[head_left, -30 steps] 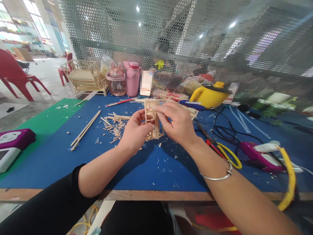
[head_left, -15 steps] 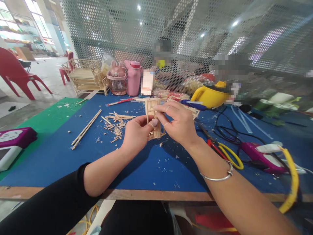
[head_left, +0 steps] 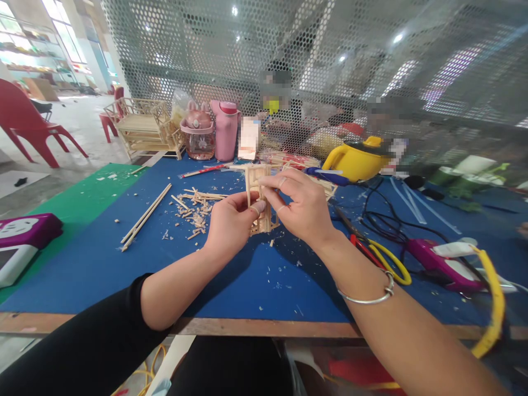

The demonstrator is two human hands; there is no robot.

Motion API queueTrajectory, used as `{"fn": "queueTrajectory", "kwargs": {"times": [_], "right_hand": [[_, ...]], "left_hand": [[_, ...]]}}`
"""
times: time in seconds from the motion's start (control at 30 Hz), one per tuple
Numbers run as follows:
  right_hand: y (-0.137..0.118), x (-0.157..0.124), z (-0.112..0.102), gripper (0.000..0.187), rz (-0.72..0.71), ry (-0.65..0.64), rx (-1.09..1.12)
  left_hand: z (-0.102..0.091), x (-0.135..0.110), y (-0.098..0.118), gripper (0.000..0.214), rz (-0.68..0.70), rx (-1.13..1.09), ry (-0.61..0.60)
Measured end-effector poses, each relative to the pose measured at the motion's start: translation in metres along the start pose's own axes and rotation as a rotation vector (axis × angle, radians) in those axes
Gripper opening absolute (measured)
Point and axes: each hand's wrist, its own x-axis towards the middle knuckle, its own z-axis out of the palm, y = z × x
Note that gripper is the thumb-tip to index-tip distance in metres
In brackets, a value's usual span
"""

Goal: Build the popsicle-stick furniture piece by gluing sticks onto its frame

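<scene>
A small frame built of pale wooden sticks [head_left: 259, 192] stands upright over the blue table mat [head_left: 256, 280], held between both hands. My left hand [head_left: 231, 223] grips its lower left side with fingers curled round it. My right hand [head_left: 301, 209] pinches the frame's upper part with thumb and forefinger; a silver bangle sits on that wrist. Wood chips and cut stick ends [head_left: 193, 212] lie scattered just left of my hands.
Long sticks [head_left: 144, 217] lie left on the mat. Yellow-handled pliers [head_left: 379, 256], a purple glue gun [head_left: 441, 264] and black cables [head_left: 383, 220] lie to the right. Pink bottles [head_left: 225, 132], a yellow kettle [head_left: 355, 159] and a larger stick model [head_left: 142, 129] stand at the back before a mesh screen.
Both hands shifted slightly on the stick frame; my right fingers slid down its top a little. The frame stays in the same place.
</scene>
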Motion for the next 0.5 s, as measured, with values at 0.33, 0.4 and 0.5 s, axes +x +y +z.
{"fn": "queueTrajectory", "kwargs": {"times": [0.33, 0.4, 0.5], "right_hand": [[0.0018, -0.0009, 0.0013, 0.014, 0.001, 0.010, 0.015], [0.0021, -0.0011, 0.0012, 0.014, -0.003, 0.009, 0.020], [0.0019, -0.0010, 0.0006, 0.017, -0.003, 0.009, 0.025]], "left_hand": [[-0.0011, 0.0026, -0.0042, 0.016, 0.004, -0.014, -0.035], [-0.0010, 0.0031, -0.0052, 0.015, 0.000, -0.027, -0.027], [-0.0003, 0.0035, -0.0060, 0.014, -0.013, -0.059, -0.012]]}}
